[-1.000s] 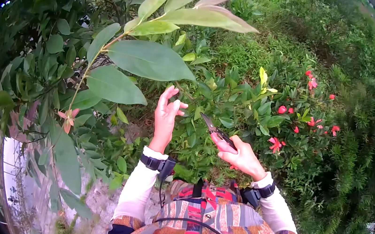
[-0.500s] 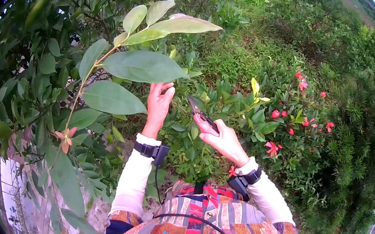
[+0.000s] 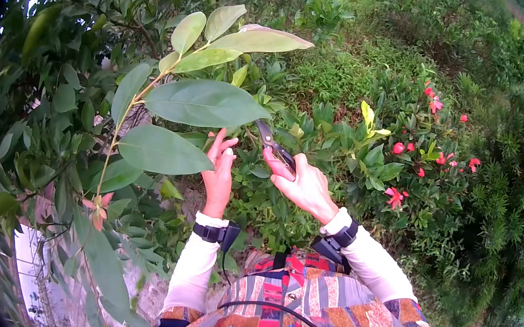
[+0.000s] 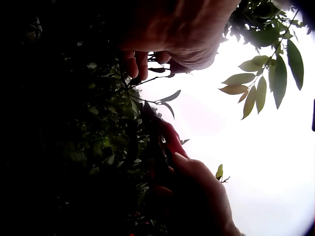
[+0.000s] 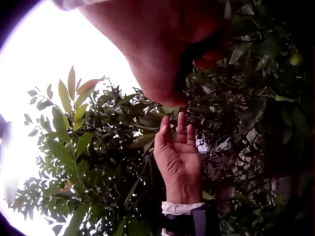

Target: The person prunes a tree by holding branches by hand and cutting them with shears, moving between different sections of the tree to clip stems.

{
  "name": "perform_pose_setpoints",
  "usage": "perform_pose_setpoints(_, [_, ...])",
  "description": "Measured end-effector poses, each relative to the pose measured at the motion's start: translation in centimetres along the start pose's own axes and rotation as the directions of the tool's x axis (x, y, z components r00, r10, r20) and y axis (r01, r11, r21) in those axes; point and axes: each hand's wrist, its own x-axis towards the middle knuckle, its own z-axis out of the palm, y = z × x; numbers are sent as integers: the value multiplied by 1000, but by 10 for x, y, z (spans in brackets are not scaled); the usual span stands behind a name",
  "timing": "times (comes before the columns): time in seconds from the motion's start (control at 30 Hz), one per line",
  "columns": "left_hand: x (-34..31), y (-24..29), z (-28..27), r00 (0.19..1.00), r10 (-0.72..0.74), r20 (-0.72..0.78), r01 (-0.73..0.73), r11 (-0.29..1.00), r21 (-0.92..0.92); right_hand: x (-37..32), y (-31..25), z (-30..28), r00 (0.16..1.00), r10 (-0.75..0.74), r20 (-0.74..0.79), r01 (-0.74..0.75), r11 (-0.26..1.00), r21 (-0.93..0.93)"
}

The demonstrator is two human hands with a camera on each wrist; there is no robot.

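Observation:
In the head view my right hand [image 3: 307, 186] grips pruning shears [image 3: 275, 145] with red handles, their dark blades pointing up and left. My left hand [image 3: 219, 174] is raised just left of the blades, palm showing in the right wrist view [image 5: 179, 164], fingers loosely extended beside twigs. Whether its fingers touch a twig cannot be told. A large-leaved branch [image 3: 123, 120] rises in front, one broad leaf [image 3: 207, 103] passing above the left fingertips. In the left wrist view a thin twig [image 4: 147, 100] lies between the left fingers and the shears' tip.
Red flowers [image 3: 395, 197] and a yellow-leaved shoot [image 3: 368, 114] stand on bushes at the right. Dense foliage [image 3: 52, 96] fills the left side. Feathery shrubs [image 3: 505, 176] are at the far right, and a pale surface [image 3: 30, 259] shows at lower left.
The right hand has moved left and up with the shears, bringing the blades close to the left hand. The left hand's fingers have risen toward the broad leaf; the view has shifted slightly.

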Motion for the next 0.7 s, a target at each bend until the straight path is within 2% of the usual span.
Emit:
perform_pose_setpoints(0.07, [-3, 0, -5, 1000, -13, 19, 12, 999, 46, 3, 2, 6, 998, -52, -35, 52, 999, -11])
perform_pose_setpoints(0.13, [-8, 0, -3, 997, 78, 9, -79, 992, 100, 7, 0, 7, 995, -75, -66, 71, 995, -65])
perform_pose_setpoints(0.17, [-12, 0, -2, 997, 78, 8, -78, 992, 100, 9, 0, 8, 997, -48, -63, 44, 997, -66])
perform_pose_setpoints(0.27, [-18, 1, -2, 999, 49, -6, -48, 992, 115, 12, 2, 9, 995, -77, -66, 71, 994, -83])
perform_pose_setpoints(0.33, [-21, -1, -6, 997, 31, 64, -39, 991, 129, 11, 2, 8, 994, -88, -61, 82, 992, -95])
perform_pose_setpoints(0.5, [-33, 3, -5, 1000, 22, 16, -24, 996, 86, 9, 3, 13, 990, -121, -74, 111, 984, -137])
perform_pose_setpoints(0.57, [-37, -6, -8, 997, 20, 74, -29, 992, 122, 12, 4, 14, 984, -144, -101, 129, 981, -142])
perform_pose_setpoints(0.7, [-42, -9, -11, 997, -17, 75, 5, 989, 149, 15, 6, 17, 988, -140, -63, 128, 979, -162])
